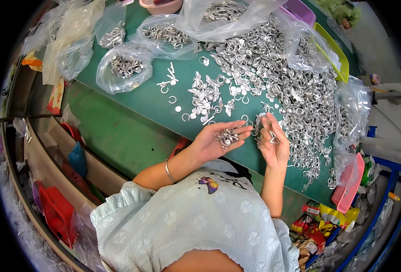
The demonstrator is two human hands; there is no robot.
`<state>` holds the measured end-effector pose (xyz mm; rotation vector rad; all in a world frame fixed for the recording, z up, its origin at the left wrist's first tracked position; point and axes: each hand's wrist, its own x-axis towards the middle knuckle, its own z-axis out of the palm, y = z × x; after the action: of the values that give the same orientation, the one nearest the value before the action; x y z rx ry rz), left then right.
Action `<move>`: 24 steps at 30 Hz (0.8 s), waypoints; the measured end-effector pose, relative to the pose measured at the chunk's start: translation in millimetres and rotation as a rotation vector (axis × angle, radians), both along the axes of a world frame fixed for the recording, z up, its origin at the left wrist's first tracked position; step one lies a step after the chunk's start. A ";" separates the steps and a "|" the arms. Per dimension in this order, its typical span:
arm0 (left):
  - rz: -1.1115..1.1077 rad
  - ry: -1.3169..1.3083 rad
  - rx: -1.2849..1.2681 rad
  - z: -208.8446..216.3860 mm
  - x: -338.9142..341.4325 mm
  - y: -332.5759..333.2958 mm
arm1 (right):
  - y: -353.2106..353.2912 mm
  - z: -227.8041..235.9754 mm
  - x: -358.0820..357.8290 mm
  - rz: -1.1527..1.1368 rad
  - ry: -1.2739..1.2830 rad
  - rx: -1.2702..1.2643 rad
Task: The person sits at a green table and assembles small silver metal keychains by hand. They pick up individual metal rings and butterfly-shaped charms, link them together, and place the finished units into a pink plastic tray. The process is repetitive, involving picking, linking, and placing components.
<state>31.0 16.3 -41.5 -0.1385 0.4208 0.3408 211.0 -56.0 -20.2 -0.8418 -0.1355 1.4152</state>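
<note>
My left hand (pixel 203 144) is palm up over the near edge of the green table, cupping several silver metal rings (pixel 227 138) on its fingers and palm. Close beside it, my right hand (pixel 275 147) is raised with curled fingers and holds a silver ring (pixel 273 138) with an open, pointed shape. Just beyond my hands lie loose open rings and flat discs. A small group of leaf-shaped silver pieces (pixel 202 93) sits farther left, and a large heap of silver rings (pixel 295 90) spreads across the right of the table.
Clear plastic bags of rings (pixel 127 67) stand along the far left. A yellow-green basket (pixel 341 56) and a pink tray (pixel 348 183) edge the heap at the right. Lower left are wooden shelves with a red basket (pixel 57 215). Coloured wrappers (pixel 320 222) lie lower right.
</note>
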 end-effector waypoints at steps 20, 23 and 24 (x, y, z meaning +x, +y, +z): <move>1.154 0.469 0.560 24.9 -134.9 142.5 | -7.2 -8.3 -11.8 0.046 0.314 -0.010; 1.171 0.654 0.701 29.3 -130.5 145.5 | -5.6 -12.0 -14.4 0.081 0.278 -0.028; 1.168 0.747 0.749 26.2 -127.0 142.1 | -5.0 -12.3 -16.1 0.096 0.270 -0.045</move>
<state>-96.0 158.3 -15.3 0.5294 0.8955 1.7010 194.8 -61.0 -32.5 -0.6805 0.0631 1.6130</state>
